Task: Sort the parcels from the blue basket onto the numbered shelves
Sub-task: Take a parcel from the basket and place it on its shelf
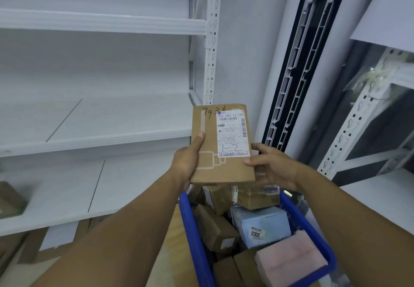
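Thumb [200,138] of left hand [184,163] lies flat on face of cardboard parcel [207,168], other fingers hidden behind it. Right hand [274,169] pinches parcel's right edge beside shipping label [233,132] marked "1-2". Parcel held upright just above blue basket [192,230] of further parcels. White shelves [100,140] at left.
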